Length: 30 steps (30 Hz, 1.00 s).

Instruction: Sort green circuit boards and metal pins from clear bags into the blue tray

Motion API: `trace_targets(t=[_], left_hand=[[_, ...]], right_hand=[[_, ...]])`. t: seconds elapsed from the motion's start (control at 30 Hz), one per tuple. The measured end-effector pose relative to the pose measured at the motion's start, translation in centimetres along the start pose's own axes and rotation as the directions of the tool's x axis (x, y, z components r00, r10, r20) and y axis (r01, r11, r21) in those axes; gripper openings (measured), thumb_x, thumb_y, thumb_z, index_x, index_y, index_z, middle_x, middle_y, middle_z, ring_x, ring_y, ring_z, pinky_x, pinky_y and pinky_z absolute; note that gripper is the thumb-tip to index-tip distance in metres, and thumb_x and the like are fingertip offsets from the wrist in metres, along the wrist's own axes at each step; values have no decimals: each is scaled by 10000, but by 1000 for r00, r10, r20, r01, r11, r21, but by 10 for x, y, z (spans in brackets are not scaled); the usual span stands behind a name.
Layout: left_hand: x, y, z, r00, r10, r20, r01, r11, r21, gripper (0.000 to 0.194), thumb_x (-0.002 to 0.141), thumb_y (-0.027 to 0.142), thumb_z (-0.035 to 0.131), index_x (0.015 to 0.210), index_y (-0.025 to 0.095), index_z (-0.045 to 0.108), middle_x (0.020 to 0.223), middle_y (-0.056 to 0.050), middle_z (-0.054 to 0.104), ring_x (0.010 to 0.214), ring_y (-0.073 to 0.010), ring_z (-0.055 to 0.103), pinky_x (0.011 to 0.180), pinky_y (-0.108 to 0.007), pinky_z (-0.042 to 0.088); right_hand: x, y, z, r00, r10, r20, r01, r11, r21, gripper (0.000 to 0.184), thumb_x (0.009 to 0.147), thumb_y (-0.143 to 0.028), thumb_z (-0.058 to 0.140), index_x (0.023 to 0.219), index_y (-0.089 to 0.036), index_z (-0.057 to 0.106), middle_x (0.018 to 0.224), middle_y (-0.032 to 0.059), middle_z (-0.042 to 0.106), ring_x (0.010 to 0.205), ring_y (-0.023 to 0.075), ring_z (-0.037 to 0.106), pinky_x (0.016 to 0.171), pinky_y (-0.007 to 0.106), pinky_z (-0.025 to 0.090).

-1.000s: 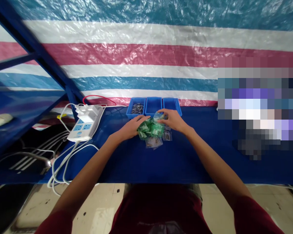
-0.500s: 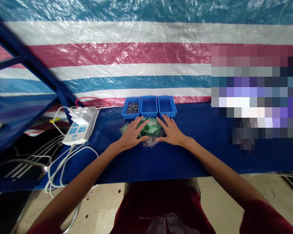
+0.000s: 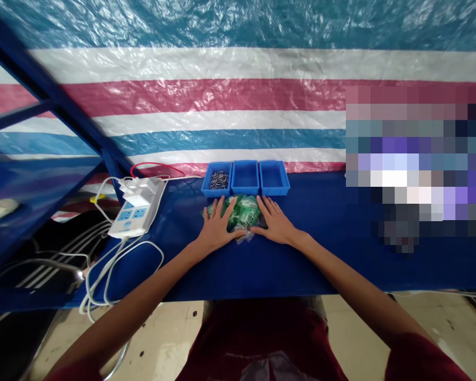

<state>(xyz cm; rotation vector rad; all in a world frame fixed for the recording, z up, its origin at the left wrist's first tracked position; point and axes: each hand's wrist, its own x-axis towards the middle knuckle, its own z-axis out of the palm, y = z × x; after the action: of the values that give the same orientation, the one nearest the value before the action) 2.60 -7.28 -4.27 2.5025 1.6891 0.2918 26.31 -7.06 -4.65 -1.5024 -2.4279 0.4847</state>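
A heap of small clear plastic bags with green printing (image 3: 244, 208) lies on the blue table in front of me. Over its left side rests my left hand (image 3: 216, 228), fingers spread and palm down. My right hand (image 3: 278, 223) lies on the right side in the same way, and its thumb nearly meets the left thumb at the near edge. Part of the heap is hidden under both hands. Just beyond them stands a blue tray (image 3: 205, 185) containing small metal pieces that look like screws (image 3: 219, 180).
Two more blue trays, a middle one (image 3: 245, 191) and a right one (image 3: 275, 190), adjoin the first. A white power strip (image 3: 133, 219) with plugs and loose cables (image 3: 99, 264) sits on the left. Striped sheeting (image 3: 222, 98) hangs behind. The right side is pixelated.
My thumbs have come closer together around the bags. The whole view has shifted slightly, with the table and trays a little lower and to the right.
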Motion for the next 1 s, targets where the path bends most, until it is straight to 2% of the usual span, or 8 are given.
trace_targets(t=[0.2,0.37,0.5,0.7,0.77,0.83,0.93,1.0], left_hand=[[10,-5,-2,985,169,23,-169,986,-4,934,842,774,397,1566,240,146,1634,-129,99,1497,-372,96,1163,-622,123],[11,-8,-4,972,215,97,-215,977,-8,887,884,751,312,1567,214,134,1630,-116,127,1507,-338,52,1173,-618,69],[13,-12,-4,975,207,85,-206,978,-29,830,923,709,264,1570,216,96,1630,-113,133,1510,-306,68,1188,-578,71],[15,-15,-3,970,240,41,-237,970,-52,823,940,671,290,1570,178,100,1623,-124,164,1512,-290,66,1207,-520,83],[13,-15,-6,968,251,-14,-251,966,-68,778,960,631,282,1564,160,147,1616,-128,193,1511,-289,77,1211,-512,93],[14,-15,-12,962,229,-149,-241,969,-63,676,989,553,273,1534,153,266,1596,-131,260,1506,-279,128,1214,-497,109],[23,-21,-23,911,129,-392,-148,989,-19,502,1009,400,282,1413,174,477,1506,-122,422,1465,-259,264,1213,-484,141],[35,-31,-29,891,78,-447,-75,997,25,440,993,325,321,1347,185,543,1411,-115,526,1412,-268,358,1200,-503,164]], right_hand=[[-1,-4,4,998,-28,-53,26,998,-50,814,917,-694,338,1576,-277,103,1647,85,37,1504,342,58,1195,547,176],[-2,-2,5,999,-19,-27,16,996,-86,861,912,-719,301,1574,-191,144,1639,133,42,1506,324,44,1207,521,155],[0,-3,7,998,-30,-56,24,995,-93,894,908,-731,273,1575,-158,115,1636,137,17,1507,314,37,1206,528,153],[2,-2,13,991,-75,-108,66,994,-88,938,899,-751,234,1569,-104,125,1597,201,204,1496,318,140,1204,542,157],[1,-3,13,989,-76,-128,66,995,-78,930,903,-746,231,1568,-103,133,1593,201,220,1493,316,153,1204,536,166],[0,-3,12,987,-72,-144,63,996,-68,910,911,-735,229,1571,-117,121,1601,191,202,1496,307,145,1204,533,170],[-2,-4,10,986,-69,-151,60,996,-60,888,923,-717,230,1573,-125,106,1614,180,156,1503,291,112,1209,521,161],[-3,-4,9,986,-67,-153,59,996,-60,875,932,-702,233,1572,-119,111,1620,177,134,1507,283,92,1213,511,152]])
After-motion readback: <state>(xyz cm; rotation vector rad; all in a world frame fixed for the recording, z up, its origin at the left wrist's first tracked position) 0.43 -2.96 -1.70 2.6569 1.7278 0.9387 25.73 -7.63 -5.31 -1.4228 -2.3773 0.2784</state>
